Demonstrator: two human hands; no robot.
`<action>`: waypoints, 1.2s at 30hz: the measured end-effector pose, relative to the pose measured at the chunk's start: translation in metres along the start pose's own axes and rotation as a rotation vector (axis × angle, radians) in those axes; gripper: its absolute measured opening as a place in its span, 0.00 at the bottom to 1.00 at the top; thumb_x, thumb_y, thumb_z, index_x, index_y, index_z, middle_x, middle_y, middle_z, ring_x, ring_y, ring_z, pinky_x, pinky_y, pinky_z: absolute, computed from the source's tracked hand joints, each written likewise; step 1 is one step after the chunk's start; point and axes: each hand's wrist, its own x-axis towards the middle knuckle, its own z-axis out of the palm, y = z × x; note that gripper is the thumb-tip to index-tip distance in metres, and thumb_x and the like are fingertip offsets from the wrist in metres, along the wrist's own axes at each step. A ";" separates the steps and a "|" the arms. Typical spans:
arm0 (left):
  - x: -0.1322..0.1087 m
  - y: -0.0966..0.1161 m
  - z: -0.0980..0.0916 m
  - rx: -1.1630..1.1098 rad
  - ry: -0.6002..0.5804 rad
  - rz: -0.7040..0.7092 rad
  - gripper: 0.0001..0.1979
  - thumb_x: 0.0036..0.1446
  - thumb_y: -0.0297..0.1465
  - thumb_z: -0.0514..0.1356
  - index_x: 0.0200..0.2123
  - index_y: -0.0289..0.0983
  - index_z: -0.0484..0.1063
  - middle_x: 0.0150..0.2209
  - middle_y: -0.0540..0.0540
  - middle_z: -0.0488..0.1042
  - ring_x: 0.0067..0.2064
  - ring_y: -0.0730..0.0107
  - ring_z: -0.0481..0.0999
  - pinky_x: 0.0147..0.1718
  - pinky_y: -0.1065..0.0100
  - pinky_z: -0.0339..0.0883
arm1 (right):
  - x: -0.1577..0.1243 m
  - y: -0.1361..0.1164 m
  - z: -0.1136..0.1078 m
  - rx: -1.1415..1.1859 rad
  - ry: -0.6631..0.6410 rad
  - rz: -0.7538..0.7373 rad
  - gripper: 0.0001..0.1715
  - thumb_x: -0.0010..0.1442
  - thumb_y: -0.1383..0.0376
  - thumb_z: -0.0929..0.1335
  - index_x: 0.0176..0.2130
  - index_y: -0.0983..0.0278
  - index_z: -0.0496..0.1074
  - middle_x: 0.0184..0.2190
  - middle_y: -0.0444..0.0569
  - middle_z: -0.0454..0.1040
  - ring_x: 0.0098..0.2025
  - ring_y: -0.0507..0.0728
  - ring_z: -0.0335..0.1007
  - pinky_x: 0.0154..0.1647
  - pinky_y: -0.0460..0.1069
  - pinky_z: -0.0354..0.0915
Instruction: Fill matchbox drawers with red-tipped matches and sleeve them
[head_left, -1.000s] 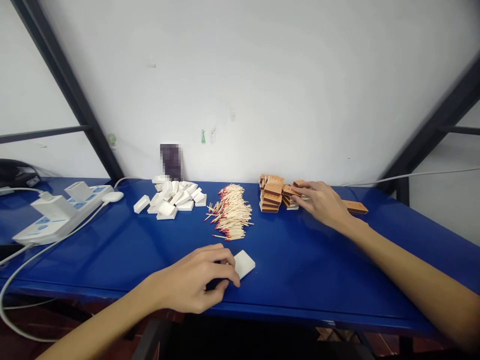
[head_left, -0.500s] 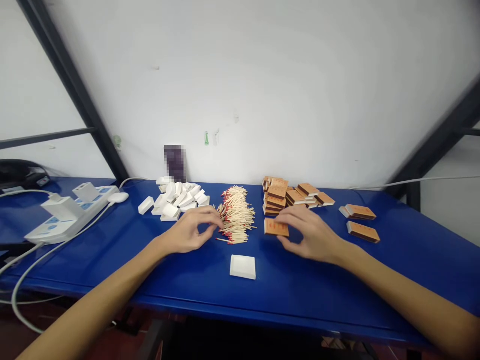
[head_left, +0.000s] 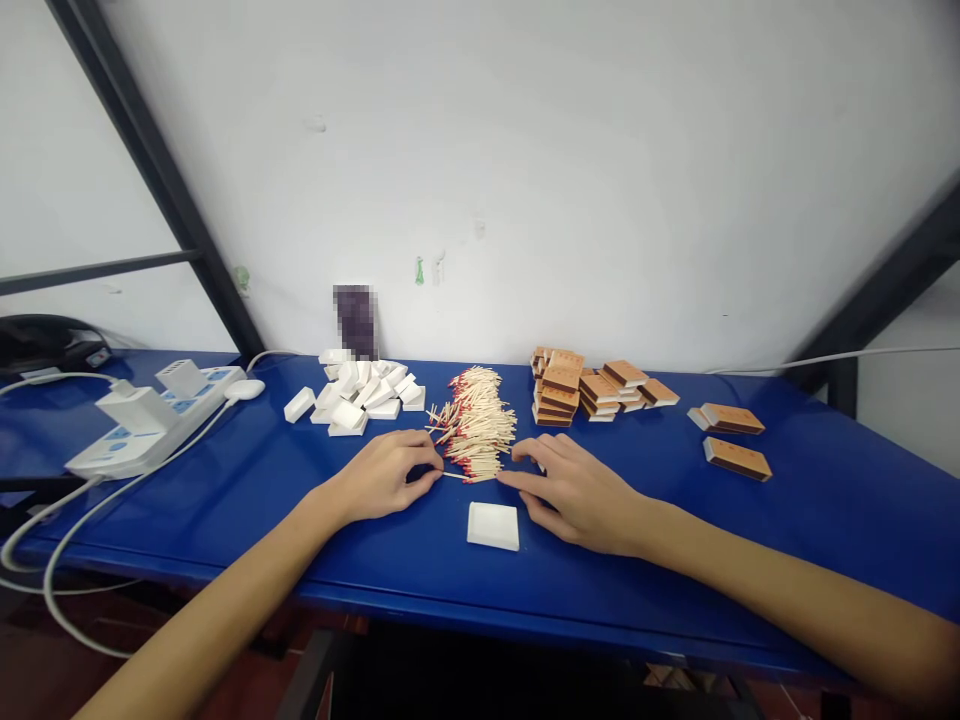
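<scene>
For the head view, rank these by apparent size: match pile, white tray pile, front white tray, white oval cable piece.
1. Match pile and white tray pile: too alike to rank.
2. Front white tray, though nearest the camera.
3. White oval cable piece.

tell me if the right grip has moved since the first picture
Yes: the right grip has moved left and nearer the person, judged against the green mark on the wall.

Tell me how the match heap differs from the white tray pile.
The match heap is pale with red tips; the white tray pile is plain white. The match heap is thin sticks, lying mostly sideways; the white tray pile is chunky rectangular pieces at mixed angles. Both rest on the blue tabletop.
</scene>
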 end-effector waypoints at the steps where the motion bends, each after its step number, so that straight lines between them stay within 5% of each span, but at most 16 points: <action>1: 0.000 0.000 0.000 -0.019 -0.002 -0.012 0.10 0.64 0.30 0.54 0.38 0.37 0.75 0.37 0.46 0.72 0.38 0.68 0.73 0.39 0.68 0.65 | 0.002 -0.002 0.001 -0.002 -0.016 0.008 0.18 0.65 0.68 0.62 0.52 0.63 0.74 0.46 0.58 0.70 0.45 0.61 0.66 0.45 0.57 0.63; 12: 0.007 0.004 -0.003 -0.173 -0.048 -0.036 0.05 0.56 0.26 0.58 0.32 0.37 0.74 0.32 0.48 0.72 0.32 0.72 0.70 0.32 0.71 0.62 | 0.004 -0.001 0.003 0.014 -0.069 0.042 0.20 0.65 0.68 0.62 0.53 0.62 0.73 0.44 0.57 0.69 0.43 0.60 0.64 0.44 0.55 0.59; 36: 0.024 0.009 -0.001 -0.205 -0.133 -0.002 0.04 0.58 0.29 0.61 0.31 0.35 0.74 0.29 0.50 0.72 0.29 0.75 0.69 0.29 0.73 0.61 | 0.000 -0.004 0.007 -0.045 -0.032 0.019 0.16 0.66 0.68 0.62 0.50 0.66 0.73 0.42 0.56 0.73 0.43 0.60 0.64 0.44 0.55 0.59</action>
